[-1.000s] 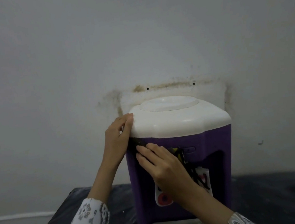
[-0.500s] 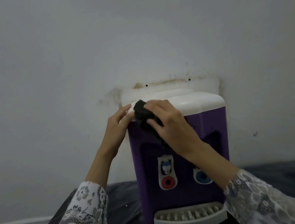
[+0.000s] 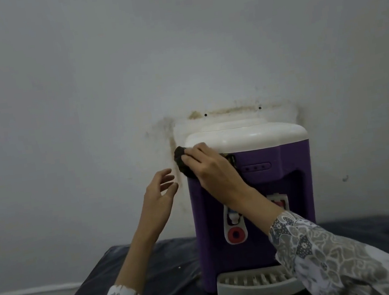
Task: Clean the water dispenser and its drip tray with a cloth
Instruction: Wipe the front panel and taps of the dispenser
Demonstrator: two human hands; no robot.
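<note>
Right grip (image 3: 205, 163) holds the cloth (image 3: 182, 163) on the dispenser (image 3: 252, 189); left grip (image 3: 161, 194) hangs open beside it. A hard push could tip it.

Dim, flat light — soft, wide-angle bowing

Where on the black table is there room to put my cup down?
The dark tabletop is bare left of the purple water dispenser, under the left hand. Right of it, beyond the patterned sleeve, another strip shows. It is crowded in front: the drip tray and right arm fill it.
</note>
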